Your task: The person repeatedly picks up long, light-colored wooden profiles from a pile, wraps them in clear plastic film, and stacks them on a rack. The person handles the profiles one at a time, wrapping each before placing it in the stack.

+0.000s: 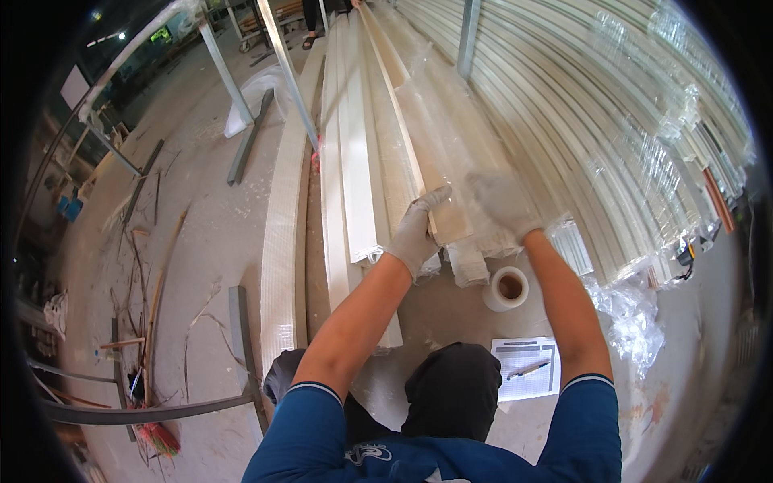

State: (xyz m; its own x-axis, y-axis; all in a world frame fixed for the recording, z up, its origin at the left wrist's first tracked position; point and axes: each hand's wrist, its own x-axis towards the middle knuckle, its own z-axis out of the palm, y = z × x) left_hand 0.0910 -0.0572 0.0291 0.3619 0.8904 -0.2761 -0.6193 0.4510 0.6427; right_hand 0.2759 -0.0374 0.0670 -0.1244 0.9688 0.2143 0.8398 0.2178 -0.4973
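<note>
My left hand (417, 229), in a pale grey work glove, is closed around the near end of a long, thin pale strip (400, 121) that runs away from me. My right hand (503, 201), gloved alike, is smeared by motion above a long bundle in clear plastic film (439, 137); its fingers cannot be made out. Just left of my left hand lie long white profiles (354, 161), side by side. Below my right hand, a roll of clear film (506, 289) stands on end on the floor.
A large stack of film-wrapped profiles (555, 105) fills the right side. A printed sheet (525, 386) with a pen (528, 369) lies by my knee. Metal posts (290, 72) rise at the left, near sticks (165, 282) and a metal frame (153, 412). Another person's foot (310, 40) shows far off.
</note>
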